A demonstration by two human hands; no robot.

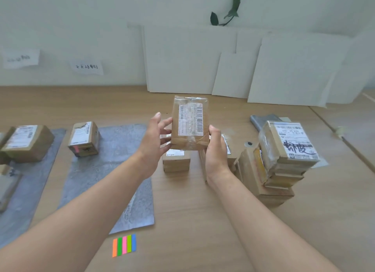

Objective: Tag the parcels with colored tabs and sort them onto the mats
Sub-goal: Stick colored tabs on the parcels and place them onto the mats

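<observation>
Head view: the held parcel (189, 123), flat and brown under clear tape, stands upright in the air above the table (203, 221), its shipping label facing the camera. The right hand (216, 152) grips its lower right edge, thumb on the front and fingers hidden behind; the left hand (157, 138) steadies the left edge with fairly straight, spread fingers, thumb lifted clear. This looks like the label-reading step before tagging. To do it well, I would keep the label square to the eyes and carry the weight in the right hand. That frees the left hand for the strip of colored tabs (124, 245), which lies near the body just below the middle mat (113, 180). The tab should go on a clean cardboard edge rather than on wrinkled tape. As for what the mats hold, the middle mat carries one boxy parcel (84, 139) at its far left corner, with a pink mark that seems to be a tab. The left mat (40, 170) carries a larger box (27, 143) and a further parcel cropped by the frame edge. An untagged stack of parcels (284, 156) waits off the mats on the right.
</observation>
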